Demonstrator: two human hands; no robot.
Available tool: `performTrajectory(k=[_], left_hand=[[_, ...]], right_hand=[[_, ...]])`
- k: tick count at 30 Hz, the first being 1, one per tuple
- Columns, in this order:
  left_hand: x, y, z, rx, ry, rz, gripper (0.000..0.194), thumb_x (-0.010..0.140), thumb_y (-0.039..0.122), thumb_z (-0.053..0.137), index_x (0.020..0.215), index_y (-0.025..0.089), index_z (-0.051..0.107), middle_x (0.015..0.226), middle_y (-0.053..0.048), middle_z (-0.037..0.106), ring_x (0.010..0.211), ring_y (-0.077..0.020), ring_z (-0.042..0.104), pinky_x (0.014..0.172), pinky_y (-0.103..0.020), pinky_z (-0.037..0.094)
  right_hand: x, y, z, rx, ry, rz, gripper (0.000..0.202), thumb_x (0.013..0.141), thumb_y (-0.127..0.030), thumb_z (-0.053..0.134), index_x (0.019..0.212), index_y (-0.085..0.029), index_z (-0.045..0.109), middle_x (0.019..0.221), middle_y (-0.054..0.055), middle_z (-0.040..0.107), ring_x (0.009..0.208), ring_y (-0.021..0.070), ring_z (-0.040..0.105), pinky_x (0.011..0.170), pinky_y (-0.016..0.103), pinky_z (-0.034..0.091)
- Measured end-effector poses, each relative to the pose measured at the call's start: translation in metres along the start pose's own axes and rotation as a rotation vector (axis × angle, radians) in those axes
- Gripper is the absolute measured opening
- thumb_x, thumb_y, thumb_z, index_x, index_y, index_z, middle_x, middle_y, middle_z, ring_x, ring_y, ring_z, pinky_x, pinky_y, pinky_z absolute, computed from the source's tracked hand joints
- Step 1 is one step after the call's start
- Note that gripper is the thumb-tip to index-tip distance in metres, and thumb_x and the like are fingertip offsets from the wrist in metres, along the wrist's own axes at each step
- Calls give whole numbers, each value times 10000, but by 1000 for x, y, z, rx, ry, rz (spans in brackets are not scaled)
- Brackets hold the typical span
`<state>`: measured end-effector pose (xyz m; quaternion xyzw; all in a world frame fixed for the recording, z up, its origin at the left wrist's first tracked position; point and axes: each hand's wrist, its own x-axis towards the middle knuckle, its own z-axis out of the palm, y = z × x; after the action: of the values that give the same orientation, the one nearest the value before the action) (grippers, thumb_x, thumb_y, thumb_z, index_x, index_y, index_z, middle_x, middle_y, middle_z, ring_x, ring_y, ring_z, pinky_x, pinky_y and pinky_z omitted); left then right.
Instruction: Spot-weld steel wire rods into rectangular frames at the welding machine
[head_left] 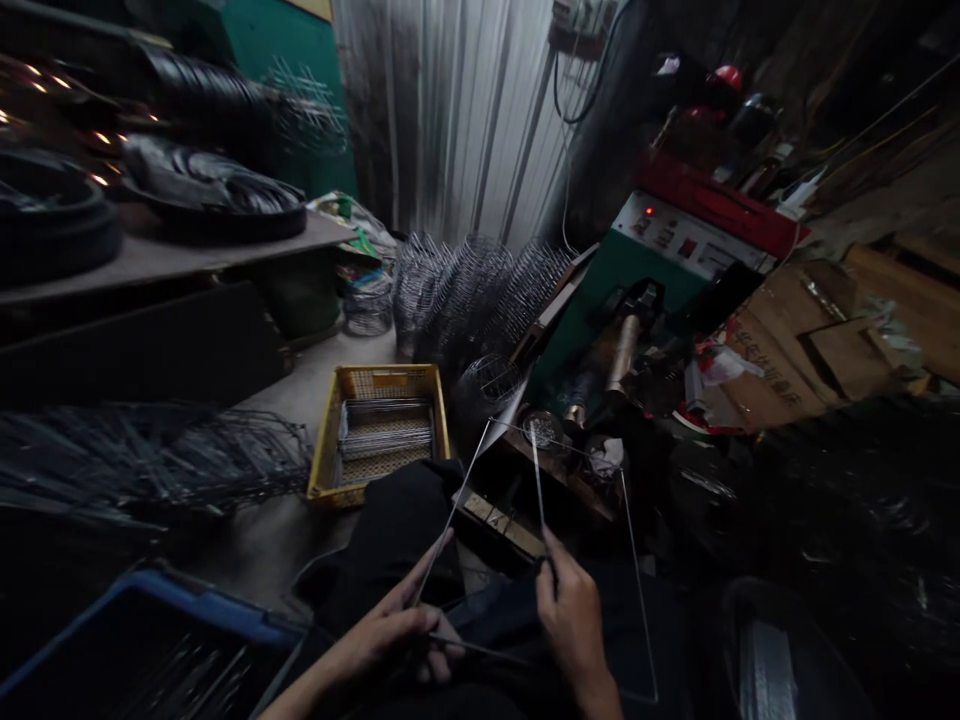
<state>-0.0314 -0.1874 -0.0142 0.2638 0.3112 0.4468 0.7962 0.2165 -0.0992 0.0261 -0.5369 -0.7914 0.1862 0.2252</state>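
My left hand (397, 632) pinches the near left side of a thin rectangular wire frame (634, 560) that reaches from my lap out to a welding machine. My right hand (571, 615) holds a straight metal wire (537, 478) upright across the frame's middle, its far end near the machine's electrode (546, 428). Both hands rest over my dark-clothed lap.
A yellow crate (379, 432) with wire pieces sits on the floor ahead left. Stacked wire baskets (472, 295) stand behind it. A green and red machine (675, 245) is at right, cardboard boxes (810, 350) beside it. A blue bin (142, 645) is near left, loose wires (150, 455) above it.
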Motion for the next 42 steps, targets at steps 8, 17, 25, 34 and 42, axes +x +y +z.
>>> performTrajectory(k=[8,17,25,34,42], left_hand=[[-9,5,-13,5,135,19,1084,823,365,706,1574,241,-67,859,-139,766,674,-257,729,531,-250,504],[-18,11,-6,38,118,25,1006,833,362,697,1584,216,44,836,-139,763,664,-232,725,534,-223,500],[-27,13,-9,33,158,32,1001,824,341,700,1584,208,62,805,-136,756,636,-227,705,529,-228,490],[-22,16,-11,60,186,-9,1015,853,328,668,1574,269,-44,810,-99,738,654,-233,686,578,-271,494],[-17,16,-6,8,230,8,962,814,356,713,1578,279,133,776,-92,729,615,-233,676,548,-268,488]], right_hand=[[-24,51,-38,-50,182,237,493,921,-353,392,1262,-116,658,1190,129,679,1071,293,663,927,393,557],[-26,5,-33,313,-107,24,543,948,-397,611,1440,-191,511,1413,117,524,1326,284,469,1121,462,391],[-41,-14,-27,347,-316,-87,686,880,-110,632,1506,-270,404,1490,40,438,1380,226,397,1159,394,347],[-38,-23,-30,327,-311,-129,802,770,-20,741,1483,-231,440,1442,65,494,1327,234,470,1127,359,404],[-41,-17,-33,320,-327,-86,810,744,-36,797,1459,-234,472,1425,60,511,1311,239,489,1118,361,416]])
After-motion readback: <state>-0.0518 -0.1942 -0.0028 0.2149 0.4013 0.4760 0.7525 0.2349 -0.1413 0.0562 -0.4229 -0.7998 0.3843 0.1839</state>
